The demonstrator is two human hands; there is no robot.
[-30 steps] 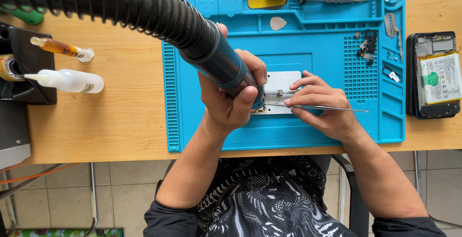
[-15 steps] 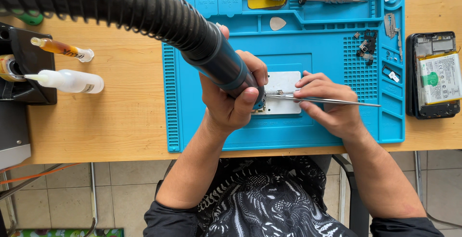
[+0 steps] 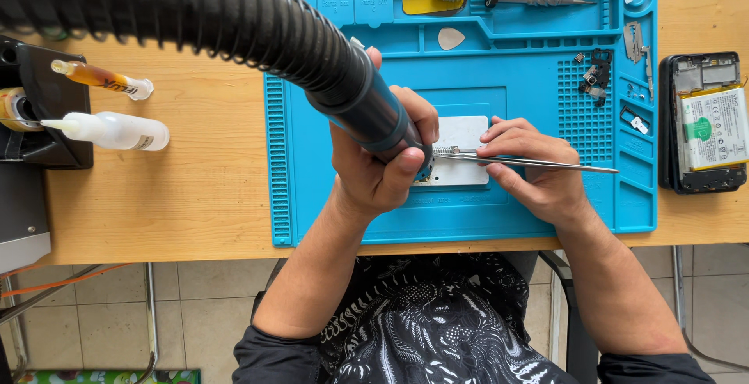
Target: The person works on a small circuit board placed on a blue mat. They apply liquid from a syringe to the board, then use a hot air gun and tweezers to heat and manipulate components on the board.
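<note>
Left hand [image 3: 374,169] stays wrapped around the hot-air wand [image 3: 367,107] over the plate [image 3: 462,138] at mat [image 3: 312,197] centre; right fingers [image 3: 507,138] pinch tweezers [image 3: 530,163], now lying flatter, tips beside the nozzle.

1. Wooden bench [image 3: 195,197], light brown top; its near edge runs above a tiled floor.
2. Blue work mat [image 3: 538,220], rectangular with moulded compartments, lying flat at the bench's centre, reaching close to the near edge.
3. Opened phone [image 3: 706,123], back off and battery showing, flat near the right edge, just beside the mat.
4. Black holder [image 3: 47,130] at the left edge, carrying a white squeeze bottle [image 3: 113,130] and an amber syringe [image 3: 101,77].
5. Grey box [image 3: 19,216], partly seen, at the near left corner.
</note>
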